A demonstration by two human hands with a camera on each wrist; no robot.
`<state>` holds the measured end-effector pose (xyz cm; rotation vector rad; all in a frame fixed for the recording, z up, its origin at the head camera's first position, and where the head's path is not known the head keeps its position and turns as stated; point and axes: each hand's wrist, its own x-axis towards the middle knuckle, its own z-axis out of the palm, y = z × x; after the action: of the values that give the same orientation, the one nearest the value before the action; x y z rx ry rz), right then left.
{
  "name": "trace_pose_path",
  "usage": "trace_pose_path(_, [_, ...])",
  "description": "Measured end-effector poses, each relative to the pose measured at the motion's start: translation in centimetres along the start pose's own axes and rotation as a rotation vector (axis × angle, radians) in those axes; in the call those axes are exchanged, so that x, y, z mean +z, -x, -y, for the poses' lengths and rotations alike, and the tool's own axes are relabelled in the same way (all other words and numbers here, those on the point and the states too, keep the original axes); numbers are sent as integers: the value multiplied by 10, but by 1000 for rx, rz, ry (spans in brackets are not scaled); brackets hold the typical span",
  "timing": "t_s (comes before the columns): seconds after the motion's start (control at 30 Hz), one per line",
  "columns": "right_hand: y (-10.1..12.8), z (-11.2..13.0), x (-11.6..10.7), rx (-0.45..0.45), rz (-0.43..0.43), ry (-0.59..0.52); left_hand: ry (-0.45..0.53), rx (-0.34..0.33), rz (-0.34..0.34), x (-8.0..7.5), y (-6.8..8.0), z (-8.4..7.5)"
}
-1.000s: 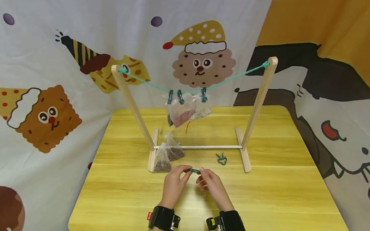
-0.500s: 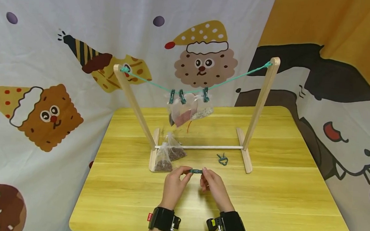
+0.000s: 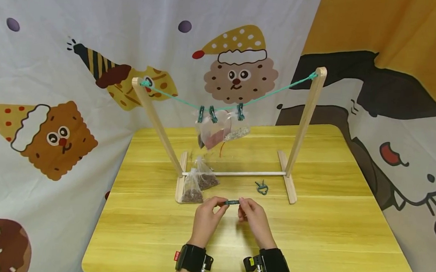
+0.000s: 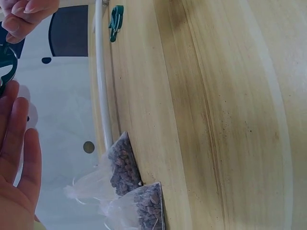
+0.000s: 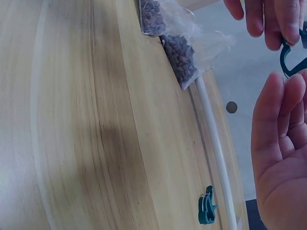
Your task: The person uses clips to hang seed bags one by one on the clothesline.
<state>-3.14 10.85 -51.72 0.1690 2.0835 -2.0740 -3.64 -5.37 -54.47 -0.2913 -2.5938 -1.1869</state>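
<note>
Seen from the head camera, a person's left hand (image 3: 206, 218) and right hand (image 3: 253, 219) meet above the near half of a yellow wooden table (image 3: 328, 226), each pinching one end of a small green clip (image 3: 232, 202) held level between the fingertips, just in front of a wooden drying rack (image 3: 304, 124). A green cord (image 3: 269, 95) sags between the rack's two posts, and three more green clips on it hold clear bags (image 3: 218, 132) in a bunch near its middle. Two mesh bags of brown beans (image 3: 198, 184) lie on the table by the rack's left foot, and a spare green clip (image 3: 261, 187) lies on the table beside the rack's white crossbar (image 3: 245, 173), well apart from the hands. In the left wrist view, the left hand (image 4: 17, 163) shows an open palm with straight outer fingers, while the green clip (image 4: 6, 64) sits at the frame's edge between it and the fingertips of the right hand (image 4: 26, 14); the bean bags (image 4: 132, 191) and spare clip (image 4: 115, 22) lie along the crossbar (image 4: 101, 81). In the right wrist view, the right hand (image 5: 280, 153) shows its palm, the green clip (image 5: 293, 57) is caught at the far edge beneath the left hand (image 5: 271, 19), and the spare clip (image 5: 207, 211) rests by the crossbar (image 5: 216, 148).
</note>
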Motion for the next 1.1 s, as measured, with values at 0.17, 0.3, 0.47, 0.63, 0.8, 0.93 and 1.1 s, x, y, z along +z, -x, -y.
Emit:
trace_pose_path(0.17, [0, -1, -2, 18, 10, 31, -23, 4, 7, 1, 1, 5])
trace_pose_path(0.3, [-2, -8, -4, 37, 48, 38, -61, -3, 1, 1, 1, 8])
trace_pose_path(0.47, [-10, -26, -6, 43, 93, 47, -106, -4, -19, 0, -1, 10])
trace_pose_path(0.63, [-11, -36, -6, 26, 85, 116, -114, -4, -17, -1, -1, 9])
trace_pose_path(0.8, [-11, -37, -5, -20, 52, 146, -76, -34, 41, 0, -1, 10])
trace_pose_path(0.93, [-12, -38, -7, -30, 11, 165, -23, -96, 76, -2, -1, 15])
trace_pose_path(1.1, [-13, -40, -10, -35, -18, 166, -52, -197, 11, -9, -3, 29])
